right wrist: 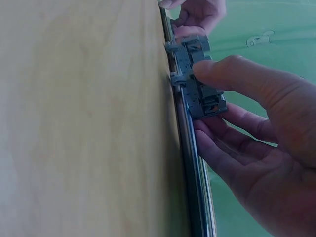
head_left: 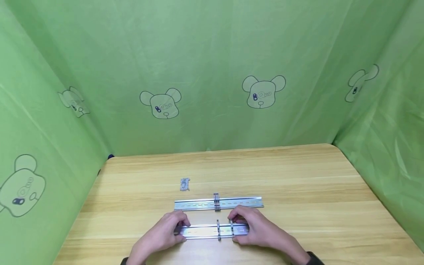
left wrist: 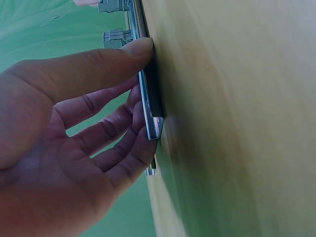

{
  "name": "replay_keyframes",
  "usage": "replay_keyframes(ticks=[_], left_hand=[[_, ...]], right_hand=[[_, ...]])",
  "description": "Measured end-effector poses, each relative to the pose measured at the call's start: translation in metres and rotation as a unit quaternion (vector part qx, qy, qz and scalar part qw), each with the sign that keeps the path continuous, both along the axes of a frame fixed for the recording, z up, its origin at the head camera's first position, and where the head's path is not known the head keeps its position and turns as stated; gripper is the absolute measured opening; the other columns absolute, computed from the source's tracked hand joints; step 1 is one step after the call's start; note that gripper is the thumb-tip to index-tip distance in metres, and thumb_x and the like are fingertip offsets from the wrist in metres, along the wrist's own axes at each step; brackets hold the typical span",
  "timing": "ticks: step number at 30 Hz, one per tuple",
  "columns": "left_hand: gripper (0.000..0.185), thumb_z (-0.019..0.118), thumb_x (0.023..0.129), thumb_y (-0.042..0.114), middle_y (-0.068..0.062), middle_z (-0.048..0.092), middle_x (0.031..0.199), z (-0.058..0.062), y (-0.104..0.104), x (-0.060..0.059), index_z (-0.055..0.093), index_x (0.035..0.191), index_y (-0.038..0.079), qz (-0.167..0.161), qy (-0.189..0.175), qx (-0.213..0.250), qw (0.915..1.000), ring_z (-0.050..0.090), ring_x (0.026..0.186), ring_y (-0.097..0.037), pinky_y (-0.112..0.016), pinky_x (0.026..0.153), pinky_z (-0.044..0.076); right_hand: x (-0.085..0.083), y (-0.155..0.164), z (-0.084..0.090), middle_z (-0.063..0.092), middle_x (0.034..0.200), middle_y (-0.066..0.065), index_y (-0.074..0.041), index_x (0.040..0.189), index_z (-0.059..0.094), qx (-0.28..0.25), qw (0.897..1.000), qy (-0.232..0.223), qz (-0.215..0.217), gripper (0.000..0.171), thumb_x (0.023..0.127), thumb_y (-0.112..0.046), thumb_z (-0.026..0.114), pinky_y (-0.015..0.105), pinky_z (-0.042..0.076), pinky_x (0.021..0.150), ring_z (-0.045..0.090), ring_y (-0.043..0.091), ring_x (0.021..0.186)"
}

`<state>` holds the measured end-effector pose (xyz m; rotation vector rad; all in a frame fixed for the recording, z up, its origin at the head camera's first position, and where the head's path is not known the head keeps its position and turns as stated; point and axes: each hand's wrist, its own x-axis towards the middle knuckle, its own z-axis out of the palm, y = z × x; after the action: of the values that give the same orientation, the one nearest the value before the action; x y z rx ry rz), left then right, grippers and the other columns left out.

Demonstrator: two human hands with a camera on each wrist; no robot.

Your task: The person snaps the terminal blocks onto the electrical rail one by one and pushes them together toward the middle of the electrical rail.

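Two hands work the near rail (head_left: pixel 212 231), which lies flat on the table (head_left: pixel 298 176) close to its front edge.

The left hand (head_left: pixel 162 235) clamps the rail's left end between thumb and curled fingers, while the right hand (head_left: pixel 255 232) pinches a grey clip (right wrist: pixel 200 79) seated on the rail, thumb on top and fingers beneath. If the left grip loosens, the rail could skid sideways; uneven thumb pressure could cock the clip on the rail's lip and jam it. Both wrists sit low, palms facing inward. A second rail (head_left: pixel 218 203) lies just beyond, and a loose clip (head_left: pixel 184 184) farther back.
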<state>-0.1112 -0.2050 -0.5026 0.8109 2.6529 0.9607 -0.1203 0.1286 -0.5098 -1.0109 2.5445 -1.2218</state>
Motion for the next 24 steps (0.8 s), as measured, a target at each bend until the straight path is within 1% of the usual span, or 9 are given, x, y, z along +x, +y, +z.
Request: replay_keyframes(ticks=[2, 8, 14, 20, 24], left_hand=[[0.029, 0.088, 0.075, 0.005, 0.010, 0.060, 0.092, 0.000, 0.000, 0.000, 0.070, 0.096, 0.013, 0.000, 0.000, 0.002, 1.0000, 0.056, 0.083, -0.008, -0.026, 0.076, 0.051], [0.029, 0.088, 0.075, 0.004, 0.010, 0.060, 0.092, 0.001, 0.000, 0.000, 0.069, 0.096, 0.013, -0.001, 0.001, 0.004, 1.0000, 0.055, 0.083, -0.008, -0.025, 0.075, 0.050], [0.029, 0.087, 0.075, 0.004, 0.009, 0.060, 0.092, 0.002, 0.000, 0.000, 0.069, 0.096, 0.013, 0.000, -0.002, 0.003, 1.0000, 0.055, 0.083, -0.008, -0.025, 0.075, 0.050], [0.029, 0.087, 0.076, 0.004, 0.009, 0.060, 0.092, 0.003, 0.000, 0.000, 0.069, 0.096, 0.013, 0.000, -0.006, 0.002, 1.0000, 0.055, 0.083, -0.009, -0.025, 0.075, 0.050], [0.029, 0.087, 0.075, 0.004, 0.009, 0.060, 0.092, 0.002, 0.000, 0.000, 0.069, 0.096, 0.013, -0.001, -0.001, 0.004, 1.0000, 0.055, 0.083, -0.008, -0.025, 0.075, 0.050]], right_hand=[[0.000, -0.004, 0.000, 0.066, 0.109, -0.006, -0.014, 0.114, 0.065, 0.001, 1.000, 0.002, 0.001, 0.047, 0.074, -0.015, 0.090, 0.030, 0.055, 0.090, 0.064, 0.010, 0.101], [0.000, -0.013, -0.002, 0.067, 0.108, -0.006, -0.013, 0.113, 0.065, -0.005, 0.999, 0.033, 0.010, 0.048, 0.073, -0.014, 0.090, 0.030, 0.056, 0.088, 0.063, 0.010, 0.098], [0.000, -0.018, -0.002, 0.066, 0.108, -0.006, -0.014, 0.113, 0.064, -0.006, 0.999, 0.031, 0.005, 0.049, 0.072, -0.014, 0.090, 0.030, 0.055, 0.087, 0.063, 0.010, 0.097], [-0.001, -0.022, -0.004, 0.066, 0.109, -0.007, -0.015, 0.113, 0.063, -0.016, 0.999, 0.039, 0.013, 0.048, 0.074, -0.014, 0.090, 0.031, 0.055, 0.088, 0.063, 0.010, 0.098], [0.000, -0.024, -0.005, 0.065, 0.109, -0.007, -0.014, 0.113, 0.063, -0.021, 0.999, 0.043, 0.017, 0.048, 0.073, -0.013, 0.090, 0.032, 0.056, 0.087, 0.064, 0.011, 0.098]])
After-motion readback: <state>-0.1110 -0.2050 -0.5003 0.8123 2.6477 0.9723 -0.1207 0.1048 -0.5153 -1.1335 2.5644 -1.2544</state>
